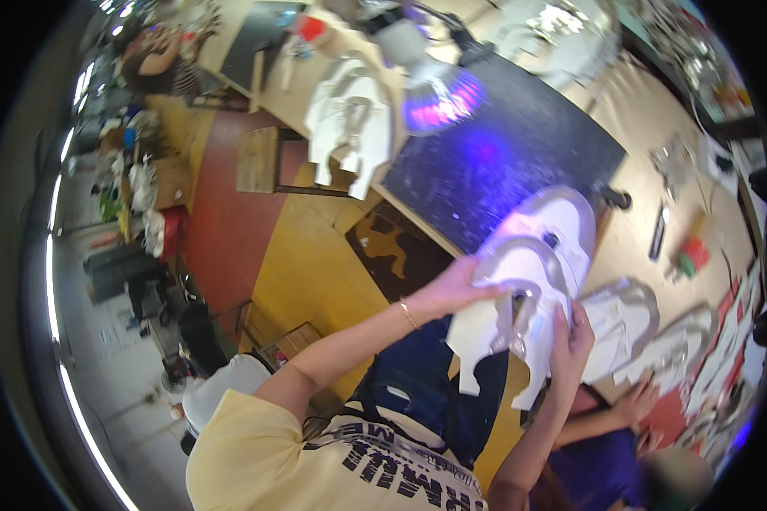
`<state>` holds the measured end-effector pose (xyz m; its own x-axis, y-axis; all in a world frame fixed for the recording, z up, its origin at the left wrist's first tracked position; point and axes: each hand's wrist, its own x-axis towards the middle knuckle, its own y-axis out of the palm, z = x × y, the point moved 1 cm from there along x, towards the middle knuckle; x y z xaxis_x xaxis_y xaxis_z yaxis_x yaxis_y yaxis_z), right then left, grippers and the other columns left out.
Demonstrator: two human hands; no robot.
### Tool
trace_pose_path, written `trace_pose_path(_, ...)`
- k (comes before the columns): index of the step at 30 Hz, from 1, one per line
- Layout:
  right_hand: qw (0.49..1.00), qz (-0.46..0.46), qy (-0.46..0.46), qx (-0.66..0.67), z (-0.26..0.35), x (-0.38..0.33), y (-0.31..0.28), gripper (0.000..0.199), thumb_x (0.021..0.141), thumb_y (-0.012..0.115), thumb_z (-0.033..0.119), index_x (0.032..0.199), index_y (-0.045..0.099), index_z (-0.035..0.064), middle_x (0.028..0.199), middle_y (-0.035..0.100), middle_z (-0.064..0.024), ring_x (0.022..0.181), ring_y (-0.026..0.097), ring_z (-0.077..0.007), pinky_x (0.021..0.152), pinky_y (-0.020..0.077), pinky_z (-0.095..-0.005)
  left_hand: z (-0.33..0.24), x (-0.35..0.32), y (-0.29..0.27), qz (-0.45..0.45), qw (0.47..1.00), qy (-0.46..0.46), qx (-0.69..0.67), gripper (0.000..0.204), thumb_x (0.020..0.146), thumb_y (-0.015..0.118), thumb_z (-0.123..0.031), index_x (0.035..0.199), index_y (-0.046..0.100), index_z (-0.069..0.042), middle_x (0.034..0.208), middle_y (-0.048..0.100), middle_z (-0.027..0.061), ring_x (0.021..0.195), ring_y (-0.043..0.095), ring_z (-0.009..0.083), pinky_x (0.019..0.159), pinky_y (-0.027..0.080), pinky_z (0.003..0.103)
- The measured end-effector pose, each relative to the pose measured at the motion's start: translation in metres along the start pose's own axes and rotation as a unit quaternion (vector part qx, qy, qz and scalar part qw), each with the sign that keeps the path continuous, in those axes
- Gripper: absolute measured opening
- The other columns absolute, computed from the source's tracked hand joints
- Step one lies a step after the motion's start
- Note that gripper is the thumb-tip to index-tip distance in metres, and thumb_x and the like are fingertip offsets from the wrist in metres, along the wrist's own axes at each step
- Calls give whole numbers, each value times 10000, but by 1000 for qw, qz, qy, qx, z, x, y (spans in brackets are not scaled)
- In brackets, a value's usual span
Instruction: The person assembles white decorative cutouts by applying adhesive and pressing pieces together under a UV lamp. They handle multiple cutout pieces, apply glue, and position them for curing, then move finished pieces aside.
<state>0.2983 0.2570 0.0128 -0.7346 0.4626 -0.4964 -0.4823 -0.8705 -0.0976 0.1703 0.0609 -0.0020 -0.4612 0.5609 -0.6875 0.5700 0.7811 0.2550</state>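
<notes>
In front of me my two hands hold a white shoe upper (pixel 486 319) with a grey border, its two open ends pointing down toward my body. My left hand (pixel 464 288) grips its left edge. At the other side my right hand (pixel 571 339) has its fingers closed on the right edge. Another white upper piece with a grey rim (pixel 571 226) lies just beyond it, overlapping the dark mat's near corner; whether it is joined to the held one I cannot tell. A lamp (pixel 443 98) with a bright purple glow hangs over the black mat (pixel 520 128).
More white uppers lie at the table's left edge (pixel 349 128) and to the right (pixel 618 328). A cutter (pixel 658 230) and a red-green spool (pixel 692 254) rest on the table. Close by on the right is a co-worker's hand (pixel 635 404). A wooden stool (pixel 260 160) stands left.
</notes>
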Motion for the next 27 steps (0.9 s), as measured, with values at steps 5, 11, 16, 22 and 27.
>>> trace_pose_path(5,998,13,30,58,-4,-6,6,237,989,584,125,1136,608,-59,994,683,-82,864,601,-81,769,476,-221,4,-3,-6,13,1000,3,-14,400,878,750,-198,1172,625,42,997,682,41,875,632,88,779,536,273)
trace_pose_path(11,995,62,51,65,-4,-3,23,206,988,586,102,1131,595,-45,959,690,-74,829,609,-70,740,464,-196,-1,-11,-26,-10,999,-3,-32,355,940,680,-258,1148,646,28,979,677,17,835,603,60,739,518,255)
trace_pose_path(16,983,124,107,86,18,9,61,198,981,559,51,1158,557,-39,1038,666,-91,892,595,-69,779,460,-202,-24,-20,-67,-77,995,58,19,328,984,620,-261,1164,635,13,944,665,-12,822,585,37,749,509,229)
trace_pose_path(22,987,127,-19,96,60,46,129,300,978,585,97,1240,523,-37,1089,645,-131,946,616,-123,819,483,-256,-71,-35,-151,-239,950,192,-61,328,989,609,-271,1189,628,-12,1048,681,41,941,629,92,812,508,248)
trace_pose_path(27,902,-93,-284,-312,74,89,130,413,932,660,167,1289,551,-8,1193,549,-207,1104,571,-288,920,463,-396,-77,-38,-200,-362,914,180,-3,313,997,584,-267,1177,630,-14,1062,695,59,989,659,130,812,508,262)
